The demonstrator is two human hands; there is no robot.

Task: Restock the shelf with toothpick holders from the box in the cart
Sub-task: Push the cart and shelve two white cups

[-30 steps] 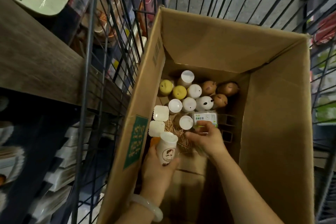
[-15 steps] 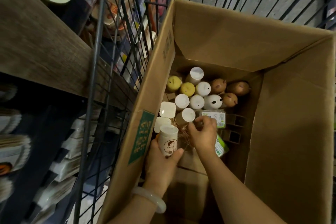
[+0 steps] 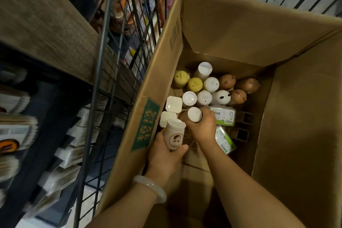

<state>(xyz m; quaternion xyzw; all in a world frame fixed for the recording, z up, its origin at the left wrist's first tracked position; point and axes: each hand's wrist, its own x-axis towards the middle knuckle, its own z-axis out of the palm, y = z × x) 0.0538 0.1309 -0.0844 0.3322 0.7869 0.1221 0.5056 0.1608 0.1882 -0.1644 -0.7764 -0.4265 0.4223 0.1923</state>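
Inside the cardboard box (image 3: 231, 29), your left hand (image 3: 166, 155) grips a face-printed toothpick holder (image 3: 174, 135) upright; your right hand (image 3: 203, 126) clasps a white-capped holder (image 3: 194, 114) just beyond.

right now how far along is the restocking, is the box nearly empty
Not nearly. Nothing shows as shelved from this view. In hand: the left hand grips a beige holder with a face print, and the right hand has its fingers round a white-capped holder inside the cardboard box. Left: about a dozen holders, white, yellow and brown, standing in the box.
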